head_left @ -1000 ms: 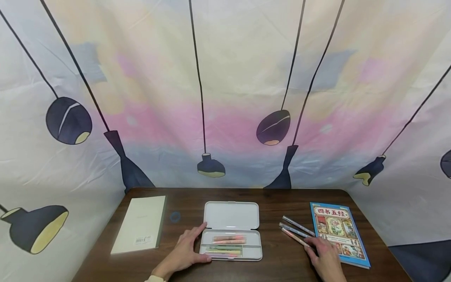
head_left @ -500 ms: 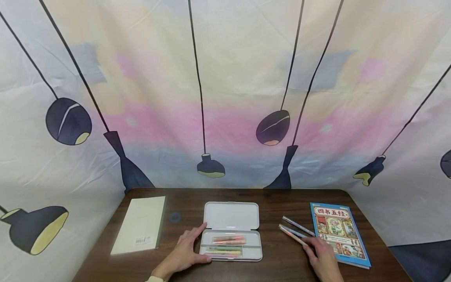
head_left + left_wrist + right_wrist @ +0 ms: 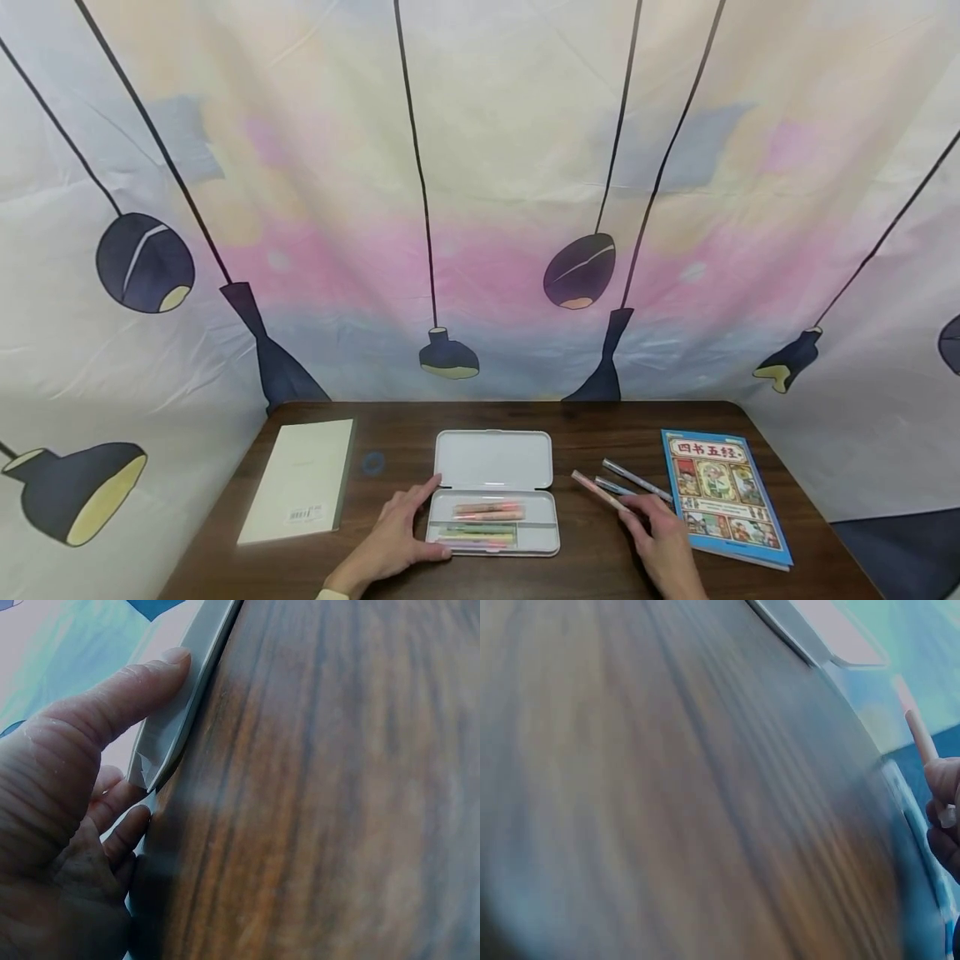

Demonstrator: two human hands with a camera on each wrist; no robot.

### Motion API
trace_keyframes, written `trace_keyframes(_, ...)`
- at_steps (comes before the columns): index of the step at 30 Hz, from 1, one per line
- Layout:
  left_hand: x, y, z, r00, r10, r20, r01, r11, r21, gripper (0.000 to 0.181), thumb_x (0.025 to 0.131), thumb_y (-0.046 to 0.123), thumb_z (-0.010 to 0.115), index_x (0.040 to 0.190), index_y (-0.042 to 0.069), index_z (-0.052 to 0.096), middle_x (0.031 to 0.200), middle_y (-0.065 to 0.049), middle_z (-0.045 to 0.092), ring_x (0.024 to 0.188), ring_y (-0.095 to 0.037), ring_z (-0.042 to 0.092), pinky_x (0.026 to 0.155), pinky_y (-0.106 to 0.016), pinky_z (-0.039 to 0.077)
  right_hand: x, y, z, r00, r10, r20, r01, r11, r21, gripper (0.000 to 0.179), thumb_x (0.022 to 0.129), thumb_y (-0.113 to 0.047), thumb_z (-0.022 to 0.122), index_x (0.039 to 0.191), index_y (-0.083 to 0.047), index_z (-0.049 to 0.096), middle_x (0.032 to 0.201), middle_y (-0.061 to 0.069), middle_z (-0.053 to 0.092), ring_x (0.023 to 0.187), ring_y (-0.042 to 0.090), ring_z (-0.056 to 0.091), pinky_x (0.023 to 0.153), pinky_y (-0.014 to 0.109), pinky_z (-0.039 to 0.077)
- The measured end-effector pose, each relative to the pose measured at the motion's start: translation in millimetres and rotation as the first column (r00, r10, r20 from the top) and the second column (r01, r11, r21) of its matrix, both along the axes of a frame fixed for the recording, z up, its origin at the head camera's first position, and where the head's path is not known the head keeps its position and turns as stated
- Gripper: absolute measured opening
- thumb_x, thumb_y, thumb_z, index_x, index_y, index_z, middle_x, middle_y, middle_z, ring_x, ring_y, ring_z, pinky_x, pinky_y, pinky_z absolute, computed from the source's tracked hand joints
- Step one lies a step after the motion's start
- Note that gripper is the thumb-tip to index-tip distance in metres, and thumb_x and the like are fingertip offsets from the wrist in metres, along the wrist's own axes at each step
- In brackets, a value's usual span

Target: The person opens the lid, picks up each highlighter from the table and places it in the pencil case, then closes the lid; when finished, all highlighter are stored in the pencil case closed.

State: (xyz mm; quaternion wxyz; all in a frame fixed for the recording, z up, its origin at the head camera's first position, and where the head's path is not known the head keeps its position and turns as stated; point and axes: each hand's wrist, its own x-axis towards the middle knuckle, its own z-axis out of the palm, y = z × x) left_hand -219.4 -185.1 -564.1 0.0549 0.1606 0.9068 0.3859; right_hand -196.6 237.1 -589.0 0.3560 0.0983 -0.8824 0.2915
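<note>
My right hand point(image 3: 660, 537) pinches a slim, pale pink, round pen point(image 3: 596, 490) between thumb and fingers, so this hand is narrow. The pen is between the open case and the blue book, with its free end toward the case; whether it touches the table point(image 3: 570, 575), I cannot tell. I judge it light, stiff and probably of smooth plastic, so it may roll or slip. A soft pinch near the middle should be enough, and it would turn less there than at the end.

My left hand point(image 3: 393, 533) is spread wide at the left side of the white, rectangular, hinged pencil case point(image 3: 540, 538), the thumb resting on its near corner and the index finger by the hinge. The case seems thin and light, easy to push, so I think its outer edge is the good place to steady it. Inside lie orange-pink pens point(image 3: 487, 511) and, nearer me, green and yellow pens point(image 3: 480, 533).

2 silvery-blue pens lie beside my right hand, near the blue illustrated paper book point(image 3: 727, 492).
</note>
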Motion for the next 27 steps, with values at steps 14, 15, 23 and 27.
trace_keyframes(14,2.3,0.7,2.9,1.0,0.002,-0.003,-0.002,1.0,0.0,0.111,0.073,0.049,0.095,0.164,0.018,0.04,0.155,-0.016,0.052,0.132,-0.036,0.044,0.108,-0.067,0.036,-14.5,-53.2,5.9,0.99,0.129,-0.064,-0.132,0.99,-0.043,0.038,0.068,0.011,0.092,0.094,-0.012,0.078,0.091,-0.006,0.073,0.082,0.012,0.07,0.075,0.019,0.051)
trace_keyframes(15,2.5,0.6,2.4,1.0,0.002,-0.004,-0.002,1.0,-0.001,0.111,0.073,0.049,0.095,0.164,0.018,0.041,0.155,-0.016,0.052,0.132,-0.037,0.044,0.108,-0.068,0.036,-14.9,-57.1,6.3,0.988,0.139,-0.067,-0.142,0.989,-0.048,0.038,0.068,0.011,0.092,0.094,-0.012,0.077,0.092,-0.006,0.073,0.082,0.012,0.07,0.074,0.019,0.052)
trace_keyframes(23,3.9,0.0,2.3,1.0,-0.011,-0.01,0.011,1.0,0.007,0.11,0.074,0.048,0.095,0.164,0.016,0.04,0.155,-0.019,0.051,0.133,-0.039,0.043,0.107,-0.07,0.035,-19.7,-84.1,8.4,0.969,0.223,-0.104,-0.232,0.969,-0.081,0.04,0.067,0.013,0.091,0.097,-0.01,0.077,0.093,-0.005,0.073,0.083,0.011,0.07,0.076,0.019,0.053)
trace_keyframes(27,3.6,-0.2,2.2,1.0,-0.011,-0.007,0.011,1.0,0.013,0.111,0.074,0.049,0.094,0.164,0.016,0.04,0.155,-0.018,0.051,0.132,-0.038,0.043,0.107,-0.069,0.036,-22.1,-95.8,8.5,0.958,0.264,-0.116,-0.275,0.956,-0.097,0.041,0.066,0.014,0.091,0.098,-0.008,0.077,0.093,-0.002,0.074,0.083,0.011,0.071,0.077,0.016,0.052)
